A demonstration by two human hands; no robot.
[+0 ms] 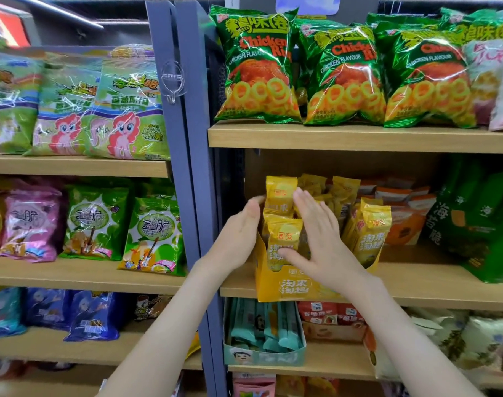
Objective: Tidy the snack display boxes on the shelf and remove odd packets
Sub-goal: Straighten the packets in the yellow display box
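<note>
I see one yellow display box (pixel 290 285) on the middle shelf (pixel 433 287), filled with upright yellow packets (pixel 284 239), my left hand (pixel 241 230) and right hand (pixel 322 242) both straight-fingered, flanking its left row.

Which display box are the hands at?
The yellow display box, middle shelf: left hand and right hand flank its front packets. The teal box sits a shelf lower.

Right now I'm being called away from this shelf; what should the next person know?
Left hand: flat against the left side of the yellow packets.
Right hand: flat on their right side. Neither grips anything.
Packets stand in the yellow box on the middle shelf.
Done: nothing finished; left row pressed between the palms.
Left: straighten the leaning right row, pull any odd packets.
</note>
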